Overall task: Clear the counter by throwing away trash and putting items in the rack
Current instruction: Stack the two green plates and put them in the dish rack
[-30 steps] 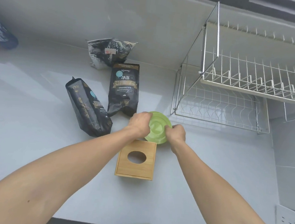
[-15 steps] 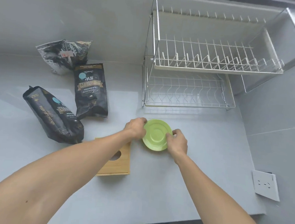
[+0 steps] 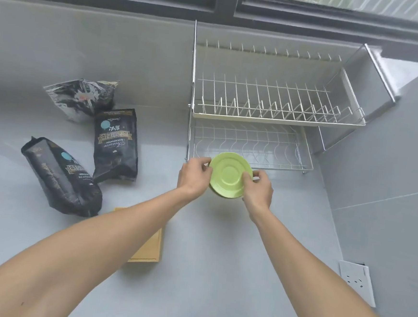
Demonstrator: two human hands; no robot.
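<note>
A light green saucer (image 3: pixel 228 173) is held up between both hands, just in front of the lower tier of the two-tier wire dish rack (image 3: pixel 276 118). My left hand (image 3: pixel 194 176) grips its left rim and my right hand (image 3: pixel 258 187) grips its right rim. Both rack tiers look bare. Two black coffee bags (image 3: pixel 115 146) (image 3: pixel 61 179) and a crumpled silver-black bag (image 3: pixel 82 97) lie on the grey counter (image 3: pixel 208 246) to the left.
A bamboo tissue box (image 3: pixel 148 248) sits on the counter, partly hidden under my left forearm. A white wall socket (image 3: pixel 357 282) is on the right tiled wall. A dark window frame runs along the top behind the rack.
Both hands have carried the green saucer up and away from the tissue box toward the rack's lower tier. The view has shifted right and up, showing the window frame.
</note>
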